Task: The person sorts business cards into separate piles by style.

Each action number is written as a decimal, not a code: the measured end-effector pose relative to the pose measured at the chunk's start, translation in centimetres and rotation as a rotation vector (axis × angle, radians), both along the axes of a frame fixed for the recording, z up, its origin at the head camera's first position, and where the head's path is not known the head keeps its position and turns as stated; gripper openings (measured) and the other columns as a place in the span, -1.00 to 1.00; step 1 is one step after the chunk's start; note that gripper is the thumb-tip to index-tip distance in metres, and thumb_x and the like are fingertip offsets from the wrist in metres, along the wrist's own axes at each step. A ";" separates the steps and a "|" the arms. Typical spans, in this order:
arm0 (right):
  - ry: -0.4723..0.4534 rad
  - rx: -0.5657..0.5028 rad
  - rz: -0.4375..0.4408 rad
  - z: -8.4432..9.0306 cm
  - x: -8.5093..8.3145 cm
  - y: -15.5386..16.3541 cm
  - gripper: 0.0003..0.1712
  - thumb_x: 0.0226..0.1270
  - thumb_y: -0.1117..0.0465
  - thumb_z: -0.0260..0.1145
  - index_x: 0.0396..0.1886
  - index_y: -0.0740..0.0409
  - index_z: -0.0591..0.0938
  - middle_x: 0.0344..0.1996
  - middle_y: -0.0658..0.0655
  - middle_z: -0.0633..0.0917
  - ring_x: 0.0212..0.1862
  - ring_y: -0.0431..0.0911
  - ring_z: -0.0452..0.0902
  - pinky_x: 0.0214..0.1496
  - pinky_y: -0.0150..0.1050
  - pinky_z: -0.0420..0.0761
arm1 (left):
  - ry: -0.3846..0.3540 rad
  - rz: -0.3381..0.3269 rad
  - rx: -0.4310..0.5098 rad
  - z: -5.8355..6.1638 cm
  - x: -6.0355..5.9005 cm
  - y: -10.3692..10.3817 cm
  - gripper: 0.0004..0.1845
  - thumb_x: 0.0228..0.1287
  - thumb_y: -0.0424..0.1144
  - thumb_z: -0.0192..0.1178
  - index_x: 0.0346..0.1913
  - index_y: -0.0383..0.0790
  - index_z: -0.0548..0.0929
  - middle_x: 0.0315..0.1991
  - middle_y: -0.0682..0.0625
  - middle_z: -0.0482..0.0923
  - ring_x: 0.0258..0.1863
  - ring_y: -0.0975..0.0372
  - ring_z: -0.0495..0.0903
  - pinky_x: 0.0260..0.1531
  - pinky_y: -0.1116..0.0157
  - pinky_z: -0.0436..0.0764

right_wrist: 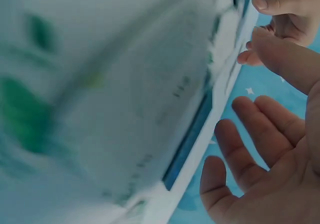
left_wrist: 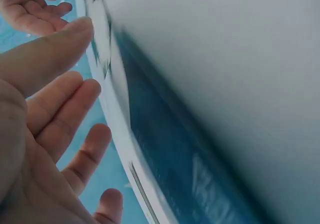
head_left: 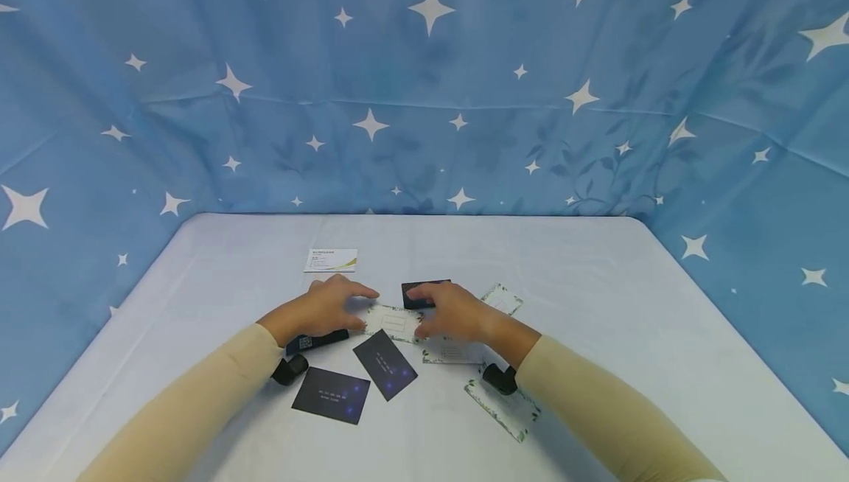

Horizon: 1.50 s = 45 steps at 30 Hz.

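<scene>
Two flat hands, left hand (head_left: 325,311) and right hand (head_left: 451,312), are laid unclenched on the white card (head_left: 393,320); neighbouring dark cards (head_left: 385,364) could be dragged askew

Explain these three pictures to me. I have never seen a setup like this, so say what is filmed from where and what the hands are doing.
No machine here: a person works with two bare hands. The big picture comes from a camera on the head, looking down at a white table walled by blue star cloth. The two blurry pictures come from cameras strapped on the wrists, so they show palms and card edges from very close.

Cards lie scattered: two dark cards near the left arm, a white card farther back, leaf-edged cards on the right. The left hand and right hand rest spread fingers on a pale card between them. Neither has a closed grip on anything.
</scene>
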State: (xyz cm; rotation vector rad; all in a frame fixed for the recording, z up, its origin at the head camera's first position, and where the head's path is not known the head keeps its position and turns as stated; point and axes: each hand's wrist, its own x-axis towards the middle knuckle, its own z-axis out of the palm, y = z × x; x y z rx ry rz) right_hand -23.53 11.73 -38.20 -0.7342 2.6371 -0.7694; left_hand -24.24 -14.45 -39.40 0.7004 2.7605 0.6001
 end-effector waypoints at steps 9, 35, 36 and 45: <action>0.070 0.110 -0.010 -1.1 1.2 0.2 -0.16 0.06 0.01 0.61 0.36 0.09 0.53 0.24 0.14 0.58 0.31 0.13 0.40 0.27 0.04 0.39 | 0.014 0.006 -0.060 0.0 1.0 1.0 -0.42 0.15 -0.12 0.48 0.27 -0.01 0.63 0.15 0.01 0.55 0.21 0.07 0.40 0.10 -0.09 0.21; 0.234 0.096 -0.054 0.0 0.7 -0.5 -0.32 0.21 0.03 0.51 0.31 0.10 0.56 0.13 0.10 0.61 0.16 0.04 0.45 0.21 0.00 0.42 | 0.123 0.032 0.077 1.0 1.0 0.4 -0.48 0.17 -0.17 0.46 0.22 -0.11 0.63 0.20 -0.05 0.56 0.26 -0.03 0.36 0.12 -0.19 0.18; 0.238 0.093 -0.057 0.1 0.5 -0.5 -0.32 0.21 0.03 0.50 0.32 0.10 0.56 0.13 0.11 0.61 0.15 0.04 0.45 0.20 0.00 0.43 | 0.131 0.039 0.076 1.0 0.8 0.4 -0.47 0.16 -0.17 0.46 0.22 -0.11 0.63 0.20 -0.05 0.56 0.25 -0.02 0.37 0.12 -0.18 0.18; 0.209 0.042 -0.085 -0.1 -2.2 -0.6 -0.36 0.31 0.04 0.44 0.36 0.06 0.52 0.19 0.10 0.58 0.21 0.06 0.42 0.21 0.01 0.43 | 0.164 0.095 0.041 1.3 -1.3 0.6 -0.45 0.17 -0.15 0.47 0.24 -0.11 0.61 0.22 -0.07 0.56 0.25 -0.05 0.36 0.08 -0.19 0.22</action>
